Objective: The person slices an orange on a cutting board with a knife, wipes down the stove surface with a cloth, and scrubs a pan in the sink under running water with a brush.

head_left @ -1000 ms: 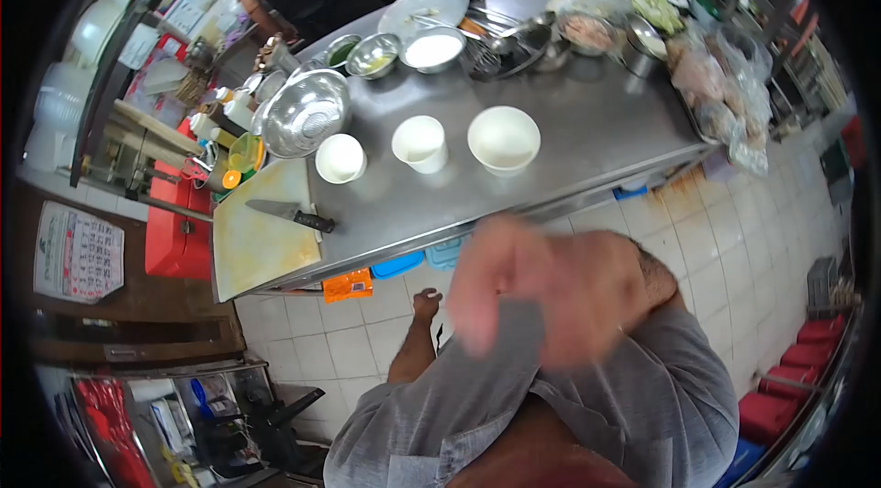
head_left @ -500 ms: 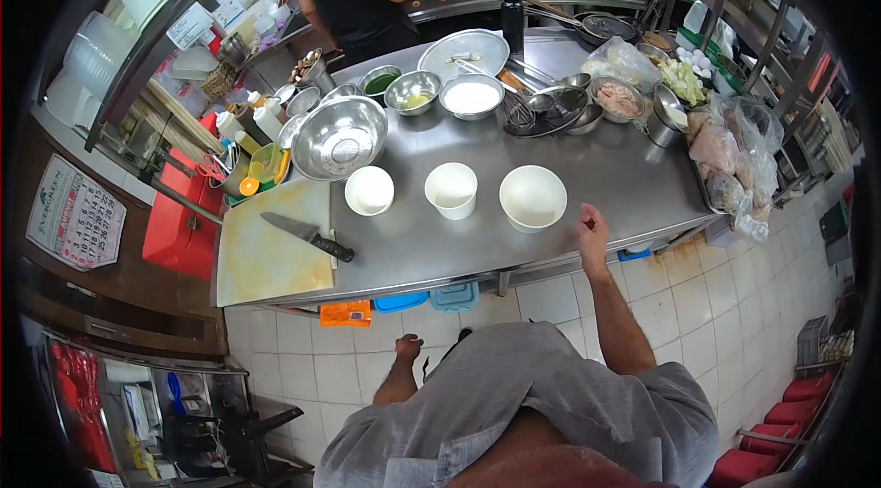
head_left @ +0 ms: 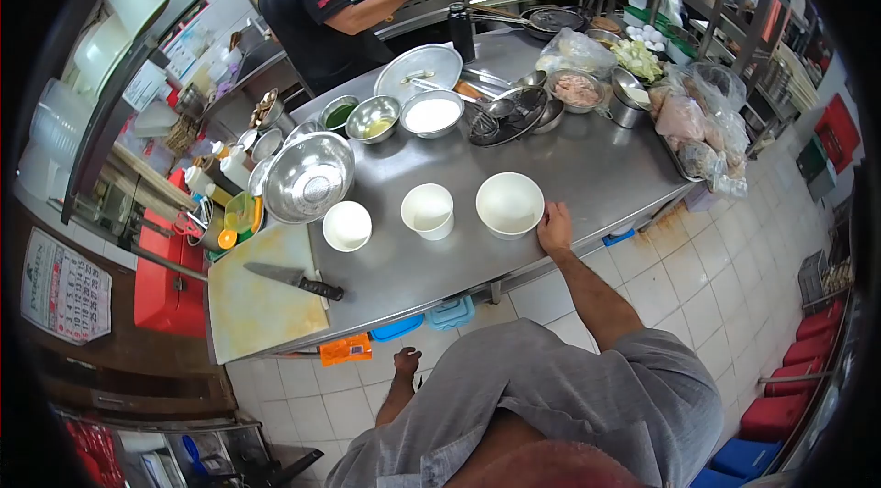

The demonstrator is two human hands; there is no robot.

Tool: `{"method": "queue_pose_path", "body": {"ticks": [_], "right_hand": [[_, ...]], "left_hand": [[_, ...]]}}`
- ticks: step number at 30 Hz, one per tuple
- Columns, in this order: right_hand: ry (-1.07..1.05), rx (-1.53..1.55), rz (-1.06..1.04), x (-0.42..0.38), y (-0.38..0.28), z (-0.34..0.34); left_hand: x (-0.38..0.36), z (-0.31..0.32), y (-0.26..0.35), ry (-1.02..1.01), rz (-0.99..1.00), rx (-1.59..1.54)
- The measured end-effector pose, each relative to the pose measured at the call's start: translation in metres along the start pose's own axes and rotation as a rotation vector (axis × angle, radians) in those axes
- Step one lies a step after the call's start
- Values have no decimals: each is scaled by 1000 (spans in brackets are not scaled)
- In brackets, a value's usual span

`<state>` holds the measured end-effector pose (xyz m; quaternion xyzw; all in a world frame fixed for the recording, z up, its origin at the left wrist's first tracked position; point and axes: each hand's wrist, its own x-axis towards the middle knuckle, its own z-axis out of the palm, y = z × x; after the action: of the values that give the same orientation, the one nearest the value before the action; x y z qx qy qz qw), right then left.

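Note:
On the steel counter stand three white paper containers in a row: a small cup (head_left: 347,227), a taller cup (head_left: 428,212) and a wide bowl (head_left: 510,205). Just right of the wide bowl, my right hand (head_left: 554,228) rests at the counter's front edge, fingertips close by the bowl's side and nothing visible in it. My left hand (head_left: 407,361) hangs below the counter over the floor, its fingers curled in. A kitchen knife (head_left: 292,280) with a black handle lies across the right side of a worn cutting board (head_left: 262,291).
Behind the containers are a large steel bowl (head_left: 309,178), a bowl of white powder (head_left: 432,114), a dark strainer (head_left: 509,114) and a bowl of raw meat (head_left: 575,91). Bagged meat (head_left: 686,115) sits at the right end. A co-worker (head_left: 321,20) stands by the stove.
My right hand has come down from above the counter to its edge beside the wide bowl. The view has shifted and turned. The co-worker now stretches an arm out over the stove.

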<state>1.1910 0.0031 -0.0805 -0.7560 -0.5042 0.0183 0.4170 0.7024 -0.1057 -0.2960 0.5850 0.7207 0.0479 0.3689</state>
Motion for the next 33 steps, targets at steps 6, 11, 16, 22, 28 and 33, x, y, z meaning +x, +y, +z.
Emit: {"method": "queue_pose_path", "body": {"ticks": [6, 11, 16, 22, 28, 33], "right_hand": [[7, -29, -10, -2, -2, -3], [4, -33, -10, -1, -6, -5], [-7, -35, -5, -2, -9, -9], [25, -31, -32, -3, -7, -6], [27, -52, -26, -3, -5, -4], [46, -55, -50, -3, -4, -2]], "left_hand": [[-14, -9, -14, -25, 30, 7], [-11, -9, 2, -12, 73, -12], [-13, -7, 26, -8, 74, -68], [-22, -14, 37, -15, 47, -11], [-23, -14, 29, -21, 23, -61], [-22, -5, 20, 39, 57, -55]]}}
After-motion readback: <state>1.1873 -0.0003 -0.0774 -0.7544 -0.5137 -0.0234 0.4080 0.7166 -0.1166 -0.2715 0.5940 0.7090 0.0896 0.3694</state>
